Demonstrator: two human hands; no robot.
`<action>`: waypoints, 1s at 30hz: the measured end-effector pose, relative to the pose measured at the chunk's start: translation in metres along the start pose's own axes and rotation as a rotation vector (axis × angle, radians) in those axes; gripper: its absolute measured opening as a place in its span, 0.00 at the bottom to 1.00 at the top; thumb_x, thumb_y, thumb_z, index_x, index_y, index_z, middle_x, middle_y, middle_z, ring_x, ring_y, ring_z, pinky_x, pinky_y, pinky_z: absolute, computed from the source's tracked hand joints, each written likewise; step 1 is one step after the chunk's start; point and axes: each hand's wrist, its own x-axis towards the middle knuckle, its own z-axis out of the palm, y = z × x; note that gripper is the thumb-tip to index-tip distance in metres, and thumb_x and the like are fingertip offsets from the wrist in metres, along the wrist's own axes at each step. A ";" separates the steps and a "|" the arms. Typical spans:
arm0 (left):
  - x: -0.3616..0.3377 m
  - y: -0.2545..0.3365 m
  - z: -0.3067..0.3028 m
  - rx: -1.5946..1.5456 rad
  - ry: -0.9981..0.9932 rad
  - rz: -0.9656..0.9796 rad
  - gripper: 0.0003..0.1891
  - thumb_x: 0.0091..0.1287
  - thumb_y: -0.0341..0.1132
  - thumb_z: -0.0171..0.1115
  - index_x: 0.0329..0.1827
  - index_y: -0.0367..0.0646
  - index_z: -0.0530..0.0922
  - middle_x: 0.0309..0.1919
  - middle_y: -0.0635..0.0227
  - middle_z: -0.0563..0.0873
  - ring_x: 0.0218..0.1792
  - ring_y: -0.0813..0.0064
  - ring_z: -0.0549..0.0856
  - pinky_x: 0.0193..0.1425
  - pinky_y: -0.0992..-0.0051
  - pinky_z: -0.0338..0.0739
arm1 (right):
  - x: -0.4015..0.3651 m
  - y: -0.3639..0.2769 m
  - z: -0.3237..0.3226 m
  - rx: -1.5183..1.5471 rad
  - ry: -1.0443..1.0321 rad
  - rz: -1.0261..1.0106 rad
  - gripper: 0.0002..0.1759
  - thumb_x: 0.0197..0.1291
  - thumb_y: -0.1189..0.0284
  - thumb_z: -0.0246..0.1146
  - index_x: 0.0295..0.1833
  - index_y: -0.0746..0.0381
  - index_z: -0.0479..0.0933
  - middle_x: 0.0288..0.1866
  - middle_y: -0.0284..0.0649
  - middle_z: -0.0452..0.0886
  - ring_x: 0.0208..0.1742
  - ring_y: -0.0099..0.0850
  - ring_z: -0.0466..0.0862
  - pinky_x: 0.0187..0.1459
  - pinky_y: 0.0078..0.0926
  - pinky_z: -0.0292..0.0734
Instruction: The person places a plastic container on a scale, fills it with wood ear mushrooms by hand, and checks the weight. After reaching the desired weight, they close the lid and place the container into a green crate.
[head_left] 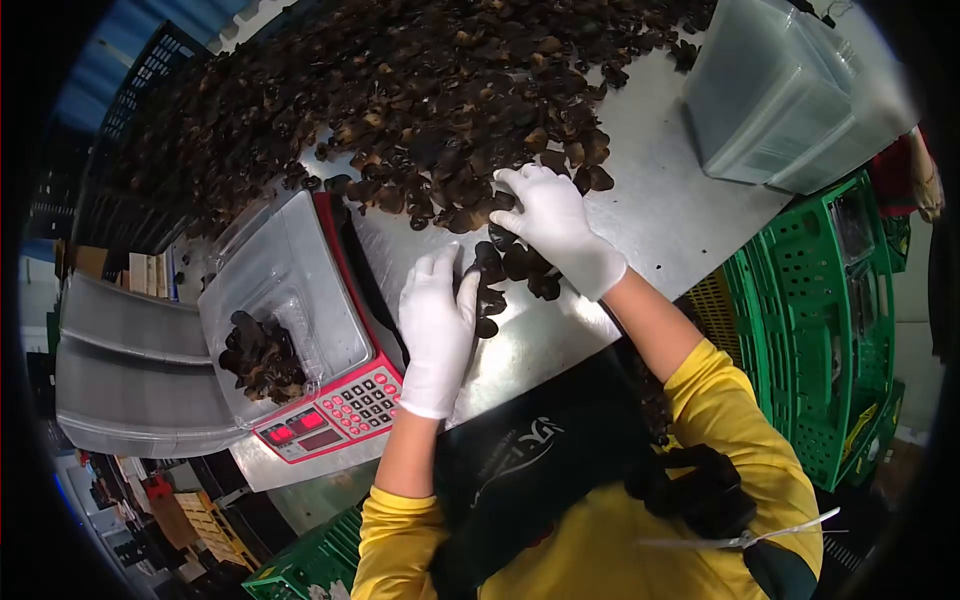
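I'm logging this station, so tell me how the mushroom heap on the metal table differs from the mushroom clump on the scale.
The mushroom heap is far larger than the mushroom clump. The heap spreads directly over the metal table; the clump sits in clear plastic on the scale. Both are dark brown to black.

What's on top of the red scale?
On the scale's platter: a clear plastic tray holding a clump of dark wood ear mushrooms. The clump covers the tray's bottom, so what's beneath can't be seen.
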 end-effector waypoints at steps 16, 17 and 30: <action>0.048 -0.010 0.042 0.376 -0.089 0.092 0.11 0.54 0.36 0.71 0.33 0.42 0.79 0.34 0.59 0.82 0.39 0.59 0.83 0.43 0.63 0.77 | 0.031 0.019 0.008 -0.078 0.054 -0.208 0.14 0.55 0.65 0.67 0.47 0.54 0.85 0.38 0.38 0.81 0.44 0.38 0.81 0.47 0.37 0.75; 0.044 -0.010 0.036 0.382 -0.112 0.096 0.10 0.54 0.36 0.71 0.34 0.43 0.80 0.33 0.59 0.82 0.39 0.59 0.84 0.42 0.63 0.78 | 0.037 0.016 0.008 -0.218 -0.018 -0.172 0.20 0.53 0.62 0.68 0.53 0.53 0.82 0.41 0.37 0.80 0.48 0.37 0.79 0.47 0.37 0.73; 0.082 0.000 0.062 0.503 -0.017 0.088 0.09 0.62 0.30 0.57 0.42 0.42 0.83 0.34 0.59 0.82 0.38 0.60 0.83 0.43 0.63 0.78 | 0.051 0.029 0.020 -0.212 0.067 -0.248 0.13 0.50 0.65 0.68 0.42 0.56 0.79 0.40 0.35 0.82 0.47 0.35 0.80 0.47 0.35 0.70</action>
